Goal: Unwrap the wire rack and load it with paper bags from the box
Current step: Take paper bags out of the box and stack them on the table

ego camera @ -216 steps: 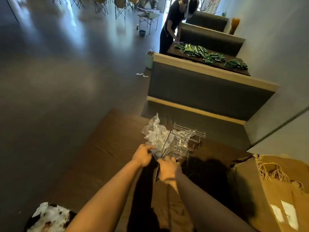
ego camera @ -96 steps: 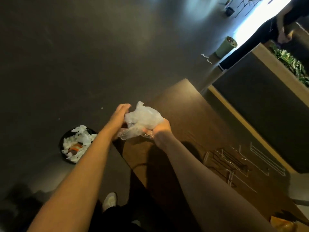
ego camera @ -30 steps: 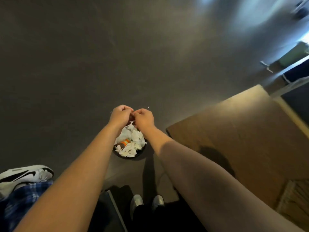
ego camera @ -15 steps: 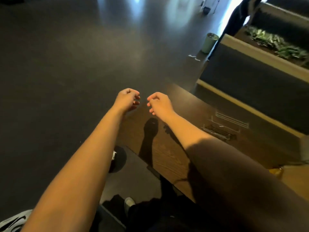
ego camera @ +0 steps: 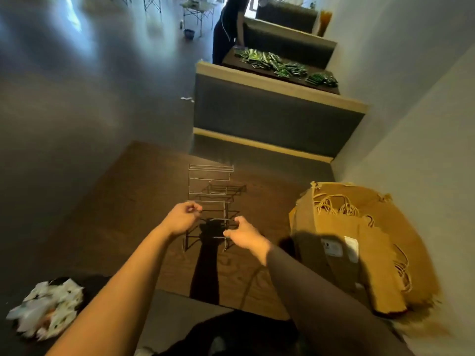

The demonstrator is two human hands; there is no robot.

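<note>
The bare wire rack (ego camera: 210,186) lies unwrapped in the middle of the dark wooden table (ego camera: 123,201), its tiers running away from me. My left hand (ego camera: 183,220) hovers at the rack's near left side with fingers curled; motion blur hides whether it grips a wire. My right hand (ego camera: 244,235) is at the near right corner, thumb and fingers spread on either side of a wire without closing. An open cardboard box (ego camera: 341,242) stands on the table's right, full of brown paper bags (ego camera: 336,206) with cord handles.
A floor bin (ego camera: 48,309) at lower left holds crumpled white wrapping. A grey booth seat back (ego camera: 270,116) rises behind the table, the wall (ego camera: 411,124) is on the right. Beyond, a person (ego camera: 226,29) works at a table of green packets (ego camera: 277,64).
The plastic wrap came off the rack and went into the floor bin. My view swung back to the table, and both empty hands have moved forward to the rack's near end.
</note>
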